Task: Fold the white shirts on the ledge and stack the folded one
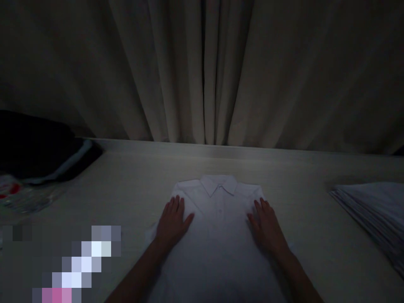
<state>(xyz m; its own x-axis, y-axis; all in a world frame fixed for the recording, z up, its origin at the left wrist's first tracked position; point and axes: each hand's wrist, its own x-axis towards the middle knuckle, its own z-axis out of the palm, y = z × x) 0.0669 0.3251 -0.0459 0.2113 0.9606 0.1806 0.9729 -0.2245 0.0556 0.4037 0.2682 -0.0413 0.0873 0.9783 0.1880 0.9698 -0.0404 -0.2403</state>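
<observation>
A white collared shirt lies spread out on the pale table, with its buttoned collar toward the far side. On its left shoulder and sleeve area rests my left hand, palm down, fingers stretched forward and thumb apart. My right hand lies flat in the same way on the opposite side of the shirt, its fingers spread. Neither hand grips the cloth. The lower part of the shirt runs out of the bottom of the view.
Dark folded clothing lies at the far left, beside crinkled clear plastic. A stack of folded white cloth sits at the right edge. Beige curtains hang behind the table's raised back edge. The lower left corner is pixelated.
</observation>
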